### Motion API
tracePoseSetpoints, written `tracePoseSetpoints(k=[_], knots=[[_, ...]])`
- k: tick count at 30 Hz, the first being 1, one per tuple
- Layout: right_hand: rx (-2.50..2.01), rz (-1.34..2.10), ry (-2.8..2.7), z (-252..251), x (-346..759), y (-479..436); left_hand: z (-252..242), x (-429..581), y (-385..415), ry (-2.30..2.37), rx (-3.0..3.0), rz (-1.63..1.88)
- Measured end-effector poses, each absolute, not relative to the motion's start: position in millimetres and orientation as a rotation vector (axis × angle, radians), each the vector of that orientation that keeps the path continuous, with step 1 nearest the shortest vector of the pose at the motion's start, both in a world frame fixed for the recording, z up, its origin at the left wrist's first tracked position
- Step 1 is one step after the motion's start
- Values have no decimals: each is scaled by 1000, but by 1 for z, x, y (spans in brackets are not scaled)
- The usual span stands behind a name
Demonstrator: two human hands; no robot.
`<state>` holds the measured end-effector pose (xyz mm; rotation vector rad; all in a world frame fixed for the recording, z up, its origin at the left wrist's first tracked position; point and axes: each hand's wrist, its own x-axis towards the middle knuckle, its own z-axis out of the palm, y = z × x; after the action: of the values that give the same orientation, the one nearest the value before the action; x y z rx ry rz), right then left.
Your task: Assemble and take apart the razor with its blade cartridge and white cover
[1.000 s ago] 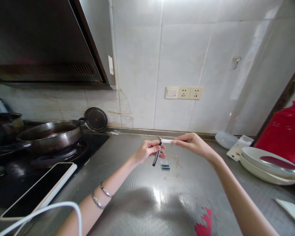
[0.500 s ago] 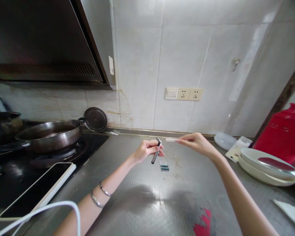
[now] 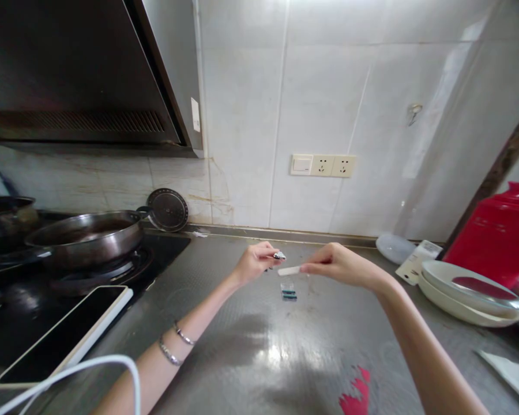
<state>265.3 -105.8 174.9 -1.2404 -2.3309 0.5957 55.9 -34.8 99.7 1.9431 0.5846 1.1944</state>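
Note:
My left hand (image 3: pixel 256 264) is closed, thumb and fingers pinching a slim black-and-silver tool (image 3: pixel 279 255). Its silver end points toward me, and the fingers cover much of the rest, so I cannot make out its exact kind. Just to the right, my right hand (image 3: pixel 331 264) grips one end of a short, flat white stick (image 3: pixel 289 270). The stick's free end reaches left, close to the left hand's fingertips. Below both hands, a small clear case with dark teal pieces (image 3: pixel 289 292) lies on the metal counter (image 3: pixel 242 351).
At left a steel pan (image 3: pixel 89 233) stands on the black stove beside a phone (image 3: pixel 67 337) and a white cable (image 3: pixel 108 360). White plates (image 3: pixel 467 302), a white card (image 3: pixel 418 262) and a red container (image 3: pixel 493 236) stand at right. A red patch (image 3: pixel 358 395) marks the near counter.
My right hand has come left and nearer with the white stick, toward the left hand. The tool in my left hand has turned from upright to pointing toward me.

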Motion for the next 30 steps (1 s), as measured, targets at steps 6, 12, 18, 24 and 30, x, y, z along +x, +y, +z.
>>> tracePoseSetpoints(k=[6, 12, 18, 24, 30], knots=[[-1274, 461, -2243, 174, 261, -107, 96, 56, -30, 564, 1917, 1184], [-1291, 345, -2185, 169, 256, -105, 94, 56, -30, 566, 1938, 1173], [-1289, 435, -2273, 169, 256, -108, 90, 57, -28, 564, 1894, 1169], [-1271, 394, -2180, 172, 265, -103, 87, 57, -27, 598, 1716, 1013], [-1205, 602, -1943, 169, 256, -97, 86, 59, -25, 573, 1683, 1069]])
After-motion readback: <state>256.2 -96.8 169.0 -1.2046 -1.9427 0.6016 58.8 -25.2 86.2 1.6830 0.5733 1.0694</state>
